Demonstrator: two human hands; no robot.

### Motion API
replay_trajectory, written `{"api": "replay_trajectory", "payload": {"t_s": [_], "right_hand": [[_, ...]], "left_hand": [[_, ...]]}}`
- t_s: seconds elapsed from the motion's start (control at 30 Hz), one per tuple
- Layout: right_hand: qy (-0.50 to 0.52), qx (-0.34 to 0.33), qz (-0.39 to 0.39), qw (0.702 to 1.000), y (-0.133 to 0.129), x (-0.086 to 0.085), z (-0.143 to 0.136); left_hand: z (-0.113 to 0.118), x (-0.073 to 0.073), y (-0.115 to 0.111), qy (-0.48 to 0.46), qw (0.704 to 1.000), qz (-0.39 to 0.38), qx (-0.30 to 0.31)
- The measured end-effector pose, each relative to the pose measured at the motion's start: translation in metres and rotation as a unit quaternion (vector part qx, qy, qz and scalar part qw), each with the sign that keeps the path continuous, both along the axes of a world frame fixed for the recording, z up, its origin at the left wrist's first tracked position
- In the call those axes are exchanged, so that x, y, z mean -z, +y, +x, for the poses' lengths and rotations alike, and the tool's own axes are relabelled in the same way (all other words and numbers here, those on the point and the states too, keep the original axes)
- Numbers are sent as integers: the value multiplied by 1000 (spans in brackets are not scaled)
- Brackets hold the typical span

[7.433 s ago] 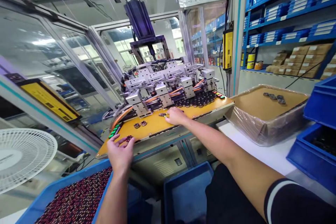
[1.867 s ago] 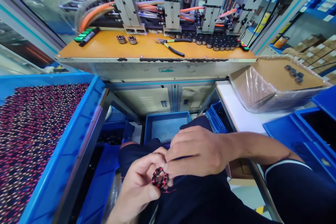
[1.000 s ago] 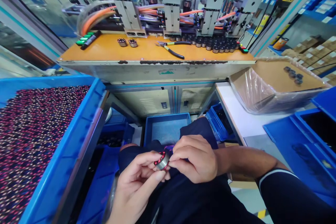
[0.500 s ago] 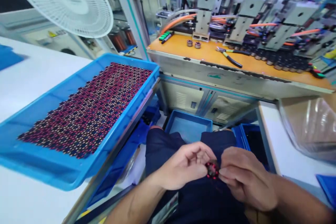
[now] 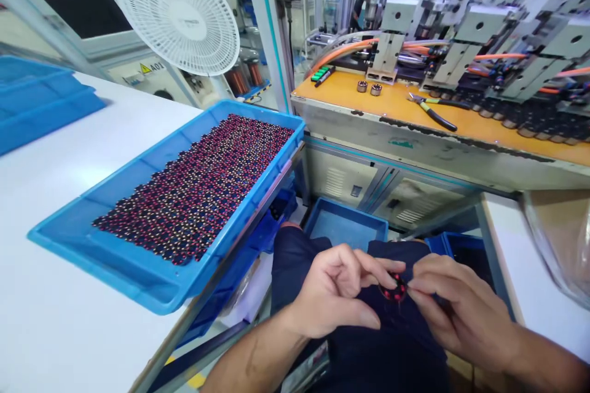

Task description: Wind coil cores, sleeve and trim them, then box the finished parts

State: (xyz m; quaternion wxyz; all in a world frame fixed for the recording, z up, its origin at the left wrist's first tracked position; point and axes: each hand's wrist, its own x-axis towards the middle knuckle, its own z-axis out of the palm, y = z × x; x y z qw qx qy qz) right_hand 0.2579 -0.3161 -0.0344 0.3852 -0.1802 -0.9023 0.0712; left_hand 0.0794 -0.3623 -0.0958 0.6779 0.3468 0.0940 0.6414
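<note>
Head view: the blue tray (image 5: 131, 264) sits beyond the left hand (image 5: 328, 296), off to its left. That hand has its thumb spread apart and its fingers laid on the upper-left edge of a wound ring (image 5: 397, 293); whether they grip it, I cannot tell. The right hand (image 5: 463, 302), thumb and fingertips together, seems clamped on the opposite rim. So the ring lies between both sets of fingertips, neither hand nearer. It is round, without long axis, dark, dotted with reddish coils.
</note>
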Motion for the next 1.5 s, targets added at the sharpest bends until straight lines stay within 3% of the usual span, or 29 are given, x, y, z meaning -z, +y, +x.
{"api": "replay_trajectory", "payload": {"t_s": [0.07, 0.2, 0.27, 0.43, 0.8, 0.97, 1.03, 1.1, 1.17, 1.27, 1.5], "right_hand": [[-5, -23, 1, 1000, 0, -4, -2], [-41, -41, -11, 998, 1, -9, -5], [-48, -48, -1, 998, 2, -8, -4], [-27, -37, -11, 999, 2, -1, -1], [1, -30, 53, 998, 7, 5, -4], [12, 1, 12, 1000, 9, 7, -4], [32, -21, -2, 999, 12, 10, -6], [58, -55, -1, 997, 16, 13, -8], [87, -71, 10, 994, 22, 15, -9], [96, -62, 35, 993, 28, 15, -8], [93, 23, 16, 995, 23, 18, -5]], "left_hand": [[-2, 1, 1, 8, 999, -40, 28], [-4, 5, 2, 104, 975, -98, 169], [-4, 7, 2, 101, 969, -105, 202], [-3, 7, 1, 56, 981, -96, 159], [-4, 0, -3, 109, 990, -83, 44], [-9, 2, -2, 65, 997, -17, -39], [-9, 5, 1, 34, 998, -36, -48], [-8, 7, 5, 46, 994, -93, -33], [-6, 7, 8, 100, 986, -132, 31], [-4, 7, 9, 169, 971, -119, 118], [-5, 6, 5, 227, 968, -88, -63]]}}
